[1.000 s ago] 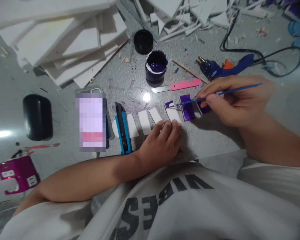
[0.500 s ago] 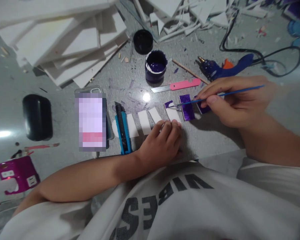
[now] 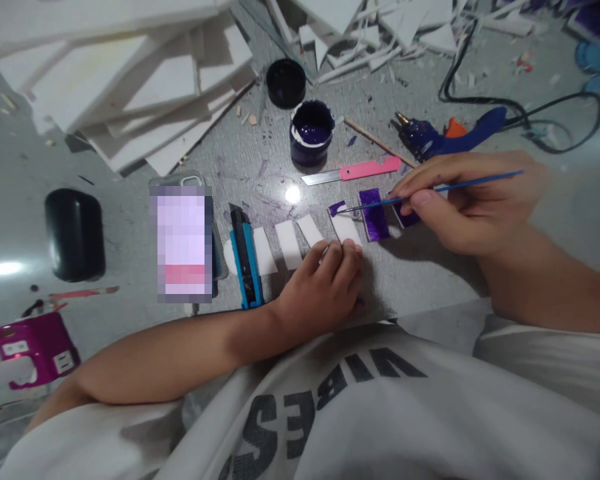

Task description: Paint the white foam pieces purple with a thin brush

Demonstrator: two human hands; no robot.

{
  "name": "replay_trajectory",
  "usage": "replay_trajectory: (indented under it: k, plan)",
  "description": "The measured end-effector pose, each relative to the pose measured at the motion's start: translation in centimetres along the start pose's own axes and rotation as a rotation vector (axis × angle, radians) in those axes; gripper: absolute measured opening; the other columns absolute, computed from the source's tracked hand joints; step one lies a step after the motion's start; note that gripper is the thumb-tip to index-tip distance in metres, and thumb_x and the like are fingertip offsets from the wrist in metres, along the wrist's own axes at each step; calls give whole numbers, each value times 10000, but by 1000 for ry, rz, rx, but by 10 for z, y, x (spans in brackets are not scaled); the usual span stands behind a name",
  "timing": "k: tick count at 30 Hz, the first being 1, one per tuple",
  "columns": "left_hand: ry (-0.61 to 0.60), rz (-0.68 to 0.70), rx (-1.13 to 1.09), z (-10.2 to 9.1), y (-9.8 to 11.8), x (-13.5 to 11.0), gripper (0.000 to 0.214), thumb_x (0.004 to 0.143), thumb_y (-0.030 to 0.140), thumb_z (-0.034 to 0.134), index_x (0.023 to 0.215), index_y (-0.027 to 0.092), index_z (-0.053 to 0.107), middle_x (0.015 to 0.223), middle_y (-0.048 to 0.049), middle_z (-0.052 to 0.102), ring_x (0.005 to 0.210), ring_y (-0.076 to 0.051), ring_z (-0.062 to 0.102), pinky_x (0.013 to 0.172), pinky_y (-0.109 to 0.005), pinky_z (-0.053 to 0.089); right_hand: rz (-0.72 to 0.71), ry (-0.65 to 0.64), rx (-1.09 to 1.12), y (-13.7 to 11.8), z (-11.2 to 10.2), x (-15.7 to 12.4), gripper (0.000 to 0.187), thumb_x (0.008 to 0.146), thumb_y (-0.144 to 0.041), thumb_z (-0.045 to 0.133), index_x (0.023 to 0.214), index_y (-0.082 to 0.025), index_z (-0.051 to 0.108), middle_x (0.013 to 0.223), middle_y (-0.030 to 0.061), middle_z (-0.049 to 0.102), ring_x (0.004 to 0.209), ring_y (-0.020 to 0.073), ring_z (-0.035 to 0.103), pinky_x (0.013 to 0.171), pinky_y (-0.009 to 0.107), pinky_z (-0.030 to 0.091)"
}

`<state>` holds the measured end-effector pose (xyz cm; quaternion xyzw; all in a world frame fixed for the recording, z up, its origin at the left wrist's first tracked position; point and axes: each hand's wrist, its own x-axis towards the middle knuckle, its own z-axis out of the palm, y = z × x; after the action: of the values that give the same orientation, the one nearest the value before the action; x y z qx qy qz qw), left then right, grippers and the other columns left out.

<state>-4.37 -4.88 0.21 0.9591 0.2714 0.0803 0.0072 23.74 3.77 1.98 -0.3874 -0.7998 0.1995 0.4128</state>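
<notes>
My right hand (image 3: 473, 200) pinches a thin blue paintbrush (image 3: 485, 180), its tip touching the upper end of a white strip (image 3: 347, 230) that carries a patch of purple paint. With bent fingers, my left hand (image 3: 327, 280) presses down the near end of that strip. To its right lies a strip painted purple (image 3: 375, 215), and another purple strip (image 3: 405, 212) is partly covered by my right hand. Several unpainted white strips (image 3: 289, 245) lie in a row on the left. Beyond them stands an uncapped jar of purple paint (image 3: 312, 133).
A pink craft knife (image 3: 370, 169), a wooden stick (image 3: 380, 142) and a blue glue gun (image 3: 440, 139) lie behind the strips. On the left are a blue box cutter (image 3: 247, 260), a phone (image 3: 183, 240), a black mouse (image 3: 75, 233) and stacked white boards (image 3: 145, 87).
The brush tip has shifted slightly left on the white strip, and the purple patch looks a little changed. My left hand stays in place.
</notes>
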Motion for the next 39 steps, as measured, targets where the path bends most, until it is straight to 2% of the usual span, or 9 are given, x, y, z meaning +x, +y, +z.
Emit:
replay_trajectory:
  k: [2, 6, 11, 17, 23, 29, 34, 39]
  plan:
    - [17, 0, 16, 0, 0, 0, 730, 1218, 600, 697, 1623, -1, 779, 1523, -265, 849, 1352, -378, 792, 1224, -518, 620, -5, -8, 0, 0, 0, 0, 135, 1041, -183, 804, 1057, -281, 896, 889, -30, 896, 658, 136, 788, 507, 254, 536]
    - [36, 6, 25, 0, 1, 0, 752, 1221, 603, 697, 1611, -35, 773, 1505, -274, 854, 1339, -380, 786, 1217, -526, 623, 18, 2, 22, 1, 0, 1, 138, 1043, -199, 806, 1074, -285, 909, 951, -7, 922, 766, 173, 862, 566, 269, 614]
    - [23, 2, 31, -1, 0, 0, 726, 1236, 598, 665, 1614, -11, 783, 1508, -267, 857, 1334, -376, 799, 1226, -517, 620, -39, 20, 8, -1, 1, 5, 140, 991, -184, 814, 1013, -296, 896, 850, -36, 894, 635, 158, 805, 484, 256, 555]
    - [66, 4, 43, -2, 1, 1, 720, 1227, 568, 671, 1584, -46, 789, 1459, -262, 874, 1300, -360, 808, 1220, -494, 622, -6, 50, 38, -2, 1, 5, 146, 971, -162, 816, 1001, -281, 896, 897, 4, 919, 709, 192, 857, 567, 292, 650]
    - [-3, -3, 23, 0, 0, -1, 713, 1237, 588, 663, 1652, 17, 762, 1538, -265, 850, 1347, -382, 793, 1222, -542, 629, -109, 15, -27, 3, -1, 5, 169, 972, -141, 815, 998, -285, 901, 863, -11, 904, 663, 163, 823, 526, 259, 603]
    - [36, 3, 29, -1, -1, 0, 693, 1226, 576, 680, 1595, 0, 795, 1497, -262, 860, 1327, -369, 806, 1223, -505, 622, -53, 55, -12, 7, -4, 3, 156, 971, -197, 811, 1030, -309, 902, 891, -10, 921, 683, 198, 840, 544, 325, 670]
    - [24, -1, 30, -1, 0, 0, 719, 1223, 590, 696, 1618, -5, 780, 1506, -264, 861, 1329, -375, 802, 1214, -521, 636, -70, 7, -12, 0, -2, 7, 155, 964, -159, 801, 987, -298, 868, 857, -10, 905, 663, 178, 830, 518, 282, 618]
    - [-19, -16, -22, 0, 1, -1, 756, 1205, 623, 736, 1653, 15, 761, 1563, -274, 836, 1377, -394, 786, 1222, -547, 637, -27, 78, -55, 2, -3, 6, 149, 985, -218, 768, 959, -327, 865, 803, -22, 870, 631, 187, 783, 495, 328, 572]
